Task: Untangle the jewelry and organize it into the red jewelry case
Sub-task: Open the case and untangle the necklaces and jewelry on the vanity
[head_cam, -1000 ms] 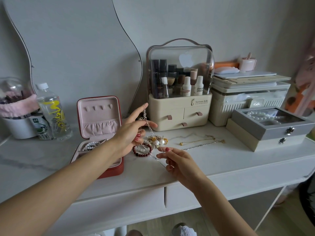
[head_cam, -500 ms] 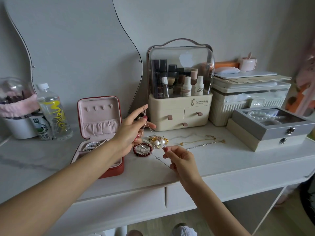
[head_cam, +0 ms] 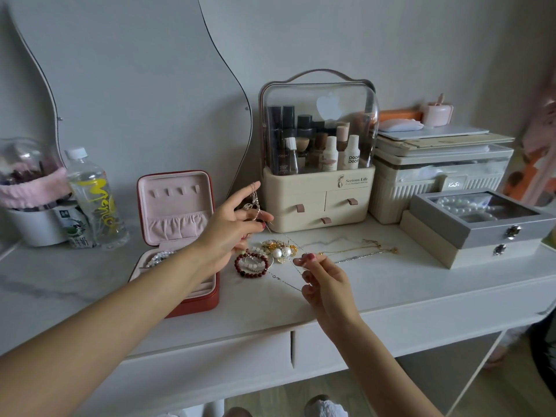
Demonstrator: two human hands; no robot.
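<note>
The red jewelry case (head_cam: pixel 197 303) stands open on the white dresser, its pink lid upright, with a pearl strand (head_cam: pixel 159 257) in its tray. My left hand (head_cam: pixel 230 233) hovers just right of the case and pinches the upper end of a thin silver chain (head_cam: pixel 282 251). My right hand (head_cam: pixel 323 279) pinches the same chain lower down, near the dresser's front edge. Between my hands lies a tangled pile of gold pieces and pearls (head_cam: pixel 278 251) and a dark red bead bracelet (head_cam: pixel 252 264). Two more thin chains (head_cam: pixel 361 251) lie stretched out to the right.
A cream cosmetics organizer (head_cam: pixel 317 203) with a clear dome stands behind the pile. A grey box (head_cam: pixel 481 221) with pearls sits on a beige box at the right. A water bottle (head_cam: pixel 94 200) and a white pot (head_cam: pixel 36 227) stand at the left, before a wavy mirror.
My right hand has lifted off the dresser and drawn slightly right, pulling the silver chain taut away from the pile. My left hand has stayed raised beside the case.
</note>
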